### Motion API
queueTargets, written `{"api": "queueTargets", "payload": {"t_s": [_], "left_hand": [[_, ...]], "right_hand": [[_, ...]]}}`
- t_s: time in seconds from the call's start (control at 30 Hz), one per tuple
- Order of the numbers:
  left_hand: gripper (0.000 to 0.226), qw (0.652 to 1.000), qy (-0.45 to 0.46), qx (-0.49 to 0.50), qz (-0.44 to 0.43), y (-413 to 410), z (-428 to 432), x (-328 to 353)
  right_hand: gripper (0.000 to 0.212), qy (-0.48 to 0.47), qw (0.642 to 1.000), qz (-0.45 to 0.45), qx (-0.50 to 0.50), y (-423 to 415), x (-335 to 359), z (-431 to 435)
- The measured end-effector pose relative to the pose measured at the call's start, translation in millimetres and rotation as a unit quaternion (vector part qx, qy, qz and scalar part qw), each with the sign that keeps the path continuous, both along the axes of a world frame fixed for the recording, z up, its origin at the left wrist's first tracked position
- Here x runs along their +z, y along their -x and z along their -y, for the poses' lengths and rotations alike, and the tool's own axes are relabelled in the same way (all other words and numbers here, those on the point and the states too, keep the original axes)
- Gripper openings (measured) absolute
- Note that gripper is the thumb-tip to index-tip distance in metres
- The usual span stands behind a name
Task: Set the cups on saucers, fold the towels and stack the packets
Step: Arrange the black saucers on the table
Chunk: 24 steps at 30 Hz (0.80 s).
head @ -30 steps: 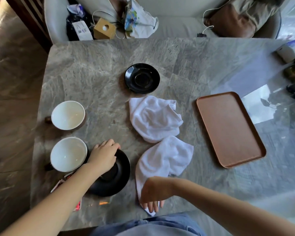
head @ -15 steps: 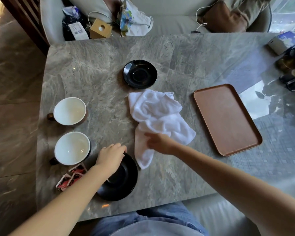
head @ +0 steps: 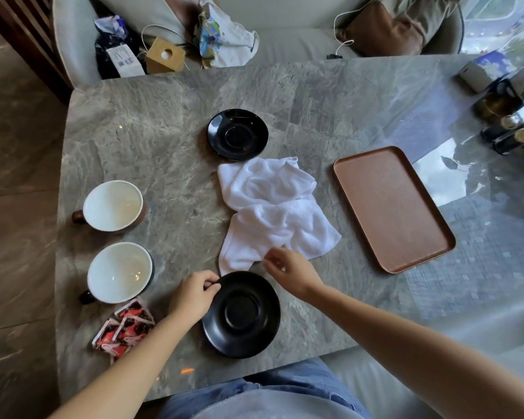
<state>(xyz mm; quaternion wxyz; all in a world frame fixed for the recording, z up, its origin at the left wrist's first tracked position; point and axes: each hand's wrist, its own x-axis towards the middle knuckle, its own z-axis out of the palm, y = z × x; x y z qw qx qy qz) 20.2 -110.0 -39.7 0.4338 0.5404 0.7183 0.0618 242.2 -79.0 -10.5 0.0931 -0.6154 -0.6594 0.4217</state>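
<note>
Left hand [head: 194, 294] pinches near saucer [head: 242, 316] rim; right hand [head: 294, 275] at towels [head: 273, 207], grip unclear; packets [head: 124, 328] print unreadable.

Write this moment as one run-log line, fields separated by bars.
left hand: pinches near saucer rim | right hand: by towels, grip unclear | cups: off saucers | packets: loose pile

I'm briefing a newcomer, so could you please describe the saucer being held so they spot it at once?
On the grey marble table, look to the near edge. The black saucer there has its rim pinched by the left hand; the other saucer lies unheld beyond the towels.
</note>
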Motion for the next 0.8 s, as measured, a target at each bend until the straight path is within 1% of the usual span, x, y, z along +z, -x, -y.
{"api": "queueTargets", "payload": {"t_s": [0.07, 0.13, 0.2, 0.3, 0.37, 0.5, 0.67, 0.8], "left_hand": [[0.014, 0.998, 0.01, 0.043, 0.042, -6.0, 4.6, -4.9], [0.017, 0.993, 0.025, 0.081, 0.078, -13.3, 8.3, -7.4], [0.018, 0.99, 0.033, 0.096, 0.099, -23.1, 11.0, -7.9], [0.007, 0.984, 0.052, 0.107, 0.13, -39.9, 13.5, -6.9], [0.012, 0.983, 0.053, 0.112, 0.135, -47.5, 11.6, -7.7], [0.004, 0.989, 0.03, 0.089, 0.111, -54.4, 7.3, -6.5], [0.008, 0.999, -0.013, 0.008, 0.041, -55.3, 8.2, 0.4], [0.011, 0.999, -0.012, -0.023, 0.032, -52.9, 6.9, 4.5]], "right_hand": [[0.023, 0.049, 0.998, 0.022, 0.014, -15.0, -5.5, 10.3], [0.017, 0.083, 0.996, 0.019, 0.013, -26.9, -11.2, 17.1], [0.015, 0.082, 0.996, 0.021, 0.007, -37.0, -13.5, 18.7], [0.017, 0.063, 0.997, 0.037, -0.003, -48.9, -12.7, 15.9], [0.017, 0.054, 0.998, 0.043, -0.006, -54.6, -12.1, 13.5], [0.016, 0.048, 0.998, 0.047, 0.003, -61.7, -12.8, 12.8], [0.014, 0.05, 0.997, 0.048, 0.014, -65.1, -17.0, 17.0], [0.015, 0.041, 0.997, 0.059, 0.026, -65.2, -18.1, 16.3]]}}
